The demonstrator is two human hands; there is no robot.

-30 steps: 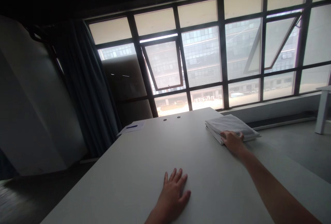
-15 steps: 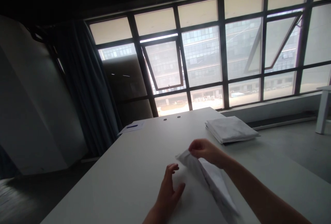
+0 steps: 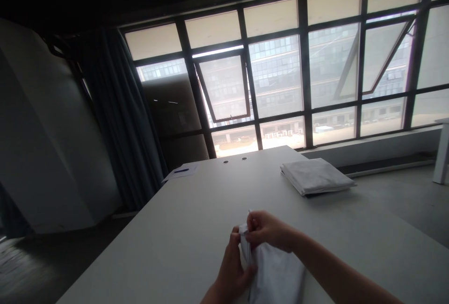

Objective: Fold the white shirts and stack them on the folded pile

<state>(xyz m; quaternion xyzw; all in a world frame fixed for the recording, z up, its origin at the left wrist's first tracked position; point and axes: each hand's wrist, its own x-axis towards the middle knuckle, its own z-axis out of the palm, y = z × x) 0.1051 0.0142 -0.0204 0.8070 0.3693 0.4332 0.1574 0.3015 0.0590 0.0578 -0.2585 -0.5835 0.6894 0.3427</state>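
A folded white cloth (image 3: 277, 273) is held up over the near part of the table, its lower end cut off by the frame's bottom edge. My right hand (image 3: 266, 230) pinches its upper edge between thumb and fingers. On the left side, my left hand (image 3: 233, 266) grips the layered edge, fingertips at the top and thumb lower down. The two hands are close together, almost touching at the cloth's top corner. Farther off to the right lies a flat stack of folded white cloth (image 3: 317, 175).
The white table (image 3: 168, 234) runs toward the windows (image 3: 277, 79). Papers with a dark pen (image 3: 181, 170) lie at its far left edge. Two round cable holes sit near the far end. A blue curtain (image 3: 119, 131) hangs at left, and a white table leg (image 3: 441, 154) stands at right.
My right hand has moved slightly down and left with the cloth. My left hand, open and apart from the cloth before, has closed on its left edge.
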